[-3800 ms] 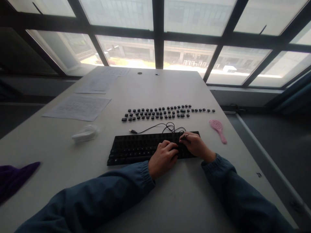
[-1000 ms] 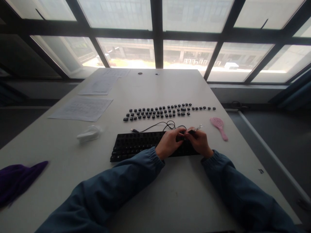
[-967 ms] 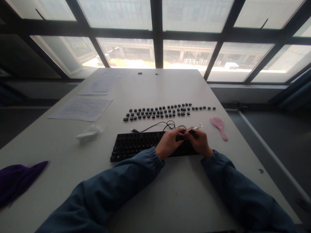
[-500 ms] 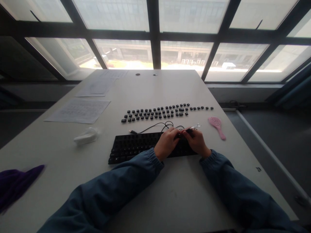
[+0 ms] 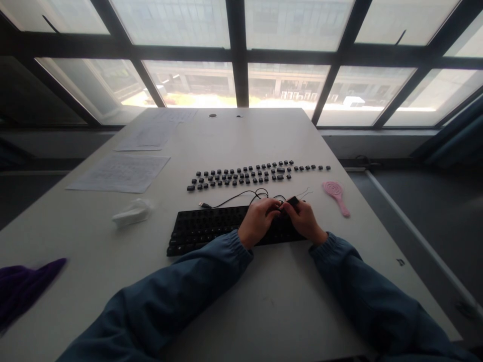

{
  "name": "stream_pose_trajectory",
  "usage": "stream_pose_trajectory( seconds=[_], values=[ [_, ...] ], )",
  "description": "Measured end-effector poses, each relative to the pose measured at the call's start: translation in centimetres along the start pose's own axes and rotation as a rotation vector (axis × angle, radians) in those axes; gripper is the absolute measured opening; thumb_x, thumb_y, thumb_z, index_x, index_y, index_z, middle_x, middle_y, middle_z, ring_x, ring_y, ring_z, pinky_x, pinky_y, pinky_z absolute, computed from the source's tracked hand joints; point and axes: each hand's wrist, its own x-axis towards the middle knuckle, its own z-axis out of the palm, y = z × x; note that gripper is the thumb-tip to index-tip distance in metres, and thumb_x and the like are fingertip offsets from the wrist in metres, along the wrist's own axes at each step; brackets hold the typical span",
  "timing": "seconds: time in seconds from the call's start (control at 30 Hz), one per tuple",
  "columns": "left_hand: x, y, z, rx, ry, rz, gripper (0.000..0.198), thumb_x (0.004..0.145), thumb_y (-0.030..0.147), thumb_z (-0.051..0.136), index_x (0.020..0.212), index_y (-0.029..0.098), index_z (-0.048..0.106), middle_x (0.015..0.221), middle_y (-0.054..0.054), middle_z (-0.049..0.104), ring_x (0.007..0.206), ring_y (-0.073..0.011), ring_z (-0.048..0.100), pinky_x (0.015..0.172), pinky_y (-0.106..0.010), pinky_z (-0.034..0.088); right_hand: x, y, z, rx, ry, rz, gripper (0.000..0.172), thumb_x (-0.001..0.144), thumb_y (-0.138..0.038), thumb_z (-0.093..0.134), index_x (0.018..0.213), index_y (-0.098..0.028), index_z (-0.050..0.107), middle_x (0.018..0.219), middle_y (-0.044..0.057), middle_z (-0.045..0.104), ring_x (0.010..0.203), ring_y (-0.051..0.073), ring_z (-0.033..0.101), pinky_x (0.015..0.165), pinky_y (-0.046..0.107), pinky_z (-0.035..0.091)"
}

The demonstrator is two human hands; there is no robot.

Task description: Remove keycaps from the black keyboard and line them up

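Note:
Over the right part of a black keyboard, my two hands meet at their fingertips. My right hand is closed on a wire keycap puller; its dark handle shows above the thumb and two thin wires point away to the upper right. My left hand has its fingers pinched together beside the puller, and whatever they hold is hidden. Beyond the keyboard, loose black keycaps lie in rows. Both forearms hide part of the keyboard's near edge.
A black cable with a USB plug lies behind the keyboard. To the right is a pink hairbrush. Left are a clear plastic wrapper, paper sheets and purple cloth. Windows stand past the table's far edge.
The keycap puller has turned in my right hand, so more of its dark handle shows and its wires look thinner. Both hands stay in nearly the same place.

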Motion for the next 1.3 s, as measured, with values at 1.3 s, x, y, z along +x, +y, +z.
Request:
stream_pose_trajectory(
  seconds=[1.3],
  values=[
    [3.8, 3.2, -8.1, -0.028, -0.096, -0.065, 0.018, 0.081, 0.027, 0.07, 0.094, 0.018, 0.08, 0.097, -0.006, 0.074, 0.089, -0.0191, 0.071, 0.086, -0.031, 0.06, 0.4, 0.0, 0.6, 0.265, -0.048, 0.09, 0.047, 0.095, -0.058, 0.05, 0.076, -0.017, 0.063, 0.068, 0.006, 0.071, 0.053, 0.016, 0.066, 0.049, 0.026, 0.049]
  ],
)
